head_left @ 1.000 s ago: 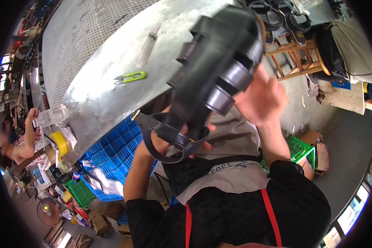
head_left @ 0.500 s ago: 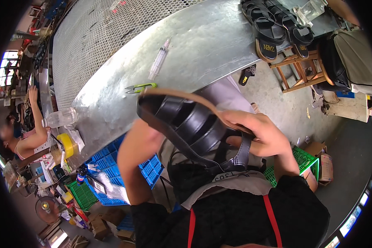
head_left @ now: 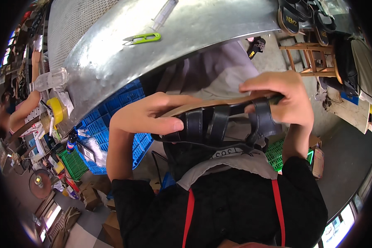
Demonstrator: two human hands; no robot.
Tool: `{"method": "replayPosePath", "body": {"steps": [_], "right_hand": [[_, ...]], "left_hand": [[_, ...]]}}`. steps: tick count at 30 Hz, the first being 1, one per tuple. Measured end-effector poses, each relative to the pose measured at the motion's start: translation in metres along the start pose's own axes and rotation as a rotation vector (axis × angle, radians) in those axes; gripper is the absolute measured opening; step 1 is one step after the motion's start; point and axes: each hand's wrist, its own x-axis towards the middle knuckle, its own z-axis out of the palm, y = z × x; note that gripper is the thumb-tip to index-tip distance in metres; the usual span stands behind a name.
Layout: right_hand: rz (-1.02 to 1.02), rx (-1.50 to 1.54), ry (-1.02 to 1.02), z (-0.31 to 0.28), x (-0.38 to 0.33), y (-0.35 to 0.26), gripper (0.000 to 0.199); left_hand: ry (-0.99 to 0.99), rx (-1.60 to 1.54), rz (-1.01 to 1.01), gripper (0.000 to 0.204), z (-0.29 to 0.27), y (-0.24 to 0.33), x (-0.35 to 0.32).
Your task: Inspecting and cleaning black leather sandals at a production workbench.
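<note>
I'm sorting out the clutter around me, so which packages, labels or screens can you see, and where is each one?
Cardboard boxes: brown, on the floor at lower left.
Bottle: small, red and blue label, by the blue crates.
Screen: bright, rectangular, at the lower right edge.
Clear bottle: lying on the metal table.

The sandal (head_left: pixel 219 122) has black straps over a tan sole. The snips (head_left: pixel 142 39) are lime green on the dull silver metal table (head_left: pixel 111 62). Under the table stand bright blue crates (head_left: pixel 107 120), with a green crate (head_left: pixel 72 163) beside them (another green one (head_left: pixel 283 155) sits farther right). The tape roll (head_left: pixel 56 109) is yellow. The person's top (head_left: pixel 219 206) is black with red stripes.
</note>
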Motion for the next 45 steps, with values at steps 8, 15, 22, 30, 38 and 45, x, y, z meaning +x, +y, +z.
{"method": "replayPosePath", "body": {"steps": [8, 15, 22, 30, 38, 45], "right_hand": [[-0.149, -0.077, 0.021, -0.003, 0.000, 0.018, 0.034], [0.107, 0.513, 0.755, -0.031, -0.015, 0.042, 0.027], [0.478, 0.338, 0.782, 0.028, -0.075, 0.043, 0.040], [0.499, 1.033, 0.479, 0.077, -0.072, 0.011, 0.109], [0.417, 0.920, 0.737, 0.095, -0.030, 0.034, 0.076], [0.383, 1.157, 0.789, 0.076, -0.004, 0.048, 0.040]], "left_hand": [[0.205, -0.184, -0.097, 0.069, 0.019, -0.001, 0.009], [0.470, -0.103, -0.021, 0.036, 0.038, -0.002, 0.030], [0.595, -0.215, 0.023, 0.036, 0.052, -0.008, 0.042], [0.802, 0.732, 0.237, 0.034, 0.061, -0.007, 0.073], [0.670, 0.629, 0.255, 0.036, 0.065, 0.002, 0.087], [0.583, 0.106, 0.198, 0.044, 0.036, -0.019, 0.097]]}}
